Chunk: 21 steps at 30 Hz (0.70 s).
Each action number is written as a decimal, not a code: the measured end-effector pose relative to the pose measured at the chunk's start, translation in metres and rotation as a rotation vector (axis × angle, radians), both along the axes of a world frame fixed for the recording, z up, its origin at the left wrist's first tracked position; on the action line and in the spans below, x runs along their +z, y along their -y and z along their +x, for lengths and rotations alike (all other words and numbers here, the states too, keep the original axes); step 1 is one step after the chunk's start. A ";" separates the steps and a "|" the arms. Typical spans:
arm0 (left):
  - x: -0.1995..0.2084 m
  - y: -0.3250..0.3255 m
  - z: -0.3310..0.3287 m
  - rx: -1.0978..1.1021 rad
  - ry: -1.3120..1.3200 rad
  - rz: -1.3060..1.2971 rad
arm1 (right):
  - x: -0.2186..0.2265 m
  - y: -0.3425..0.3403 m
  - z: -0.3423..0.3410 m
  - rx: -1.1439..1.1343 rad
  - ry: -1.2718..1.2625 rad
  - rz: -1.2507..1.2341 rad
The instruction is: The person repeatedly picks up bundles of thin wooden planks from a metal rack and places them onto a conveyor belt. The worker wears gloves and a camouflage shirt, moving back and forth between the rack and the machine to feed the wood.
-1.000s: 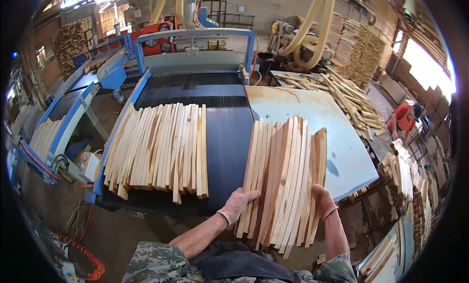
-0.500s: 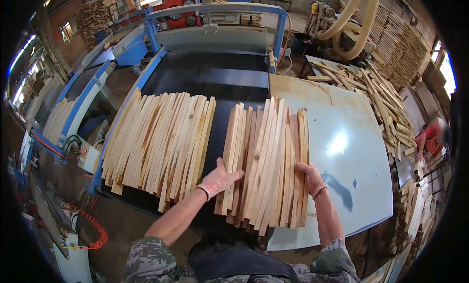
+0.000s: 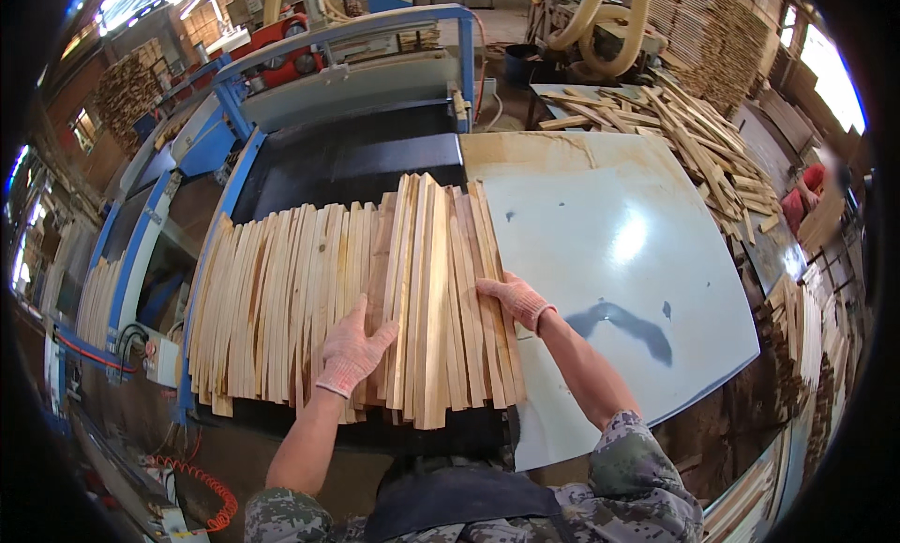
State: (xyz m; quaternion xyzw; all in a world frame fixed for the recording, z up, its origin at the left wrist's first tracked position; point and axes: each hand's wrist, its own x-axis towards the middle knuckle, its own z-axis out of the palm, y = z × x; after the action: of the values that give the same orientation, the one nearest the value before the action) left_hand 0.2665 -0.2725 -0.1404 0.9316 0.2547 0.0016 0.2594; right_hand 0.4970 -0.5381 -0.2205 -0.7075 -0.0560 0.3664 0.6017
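A bundle of pale wooden strips (image 3: 433,304) lies on the black conveyor belt (image 3: 352,173), its strips uneven and some stacked higher than the others. It sits against a wide row of similar strips (image 3: 267,309) on the left. My left hand (image 3: 352,354), in a pinkish knit glove, rests on the strips where row and bundle meet, thumb and fingers spread apart. My right hand (image 3: 517,297), gloved alike, grips the bundle's right side, with its thumb over the top; the other fingers are partly hidden.
A glossy pale table (image 3: 600,206) adjoins the belt on the right. Loose wooden sticks (image 3: 694,149) are heaped beyond it. A blue machine frame (image 3: 347,23) spans the belt's far end. A person in red (image 3: 804,198) is at the far right.
Both hands have brought the bundle leftward, closing the gap to the row on the belt. The left hand's fingers have spread over the strips. The view has shifted too.
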 end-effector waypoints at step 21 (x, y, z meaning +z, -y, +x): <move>0.044 0.106 0.029 -0.059 -0.097 0.208 | 0.059 -0.001 -0.008 0.041 0.666 -0.662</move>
State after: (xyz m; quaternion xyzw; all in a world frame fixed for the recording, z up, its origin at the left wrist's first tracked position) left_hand 0.2956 -0.3788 -0.0968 0.9596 0.2377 -0.0248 0.1484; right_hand 0.4886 -0.5372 -0.1612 -0.9392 -0.1402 0.1293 0.2854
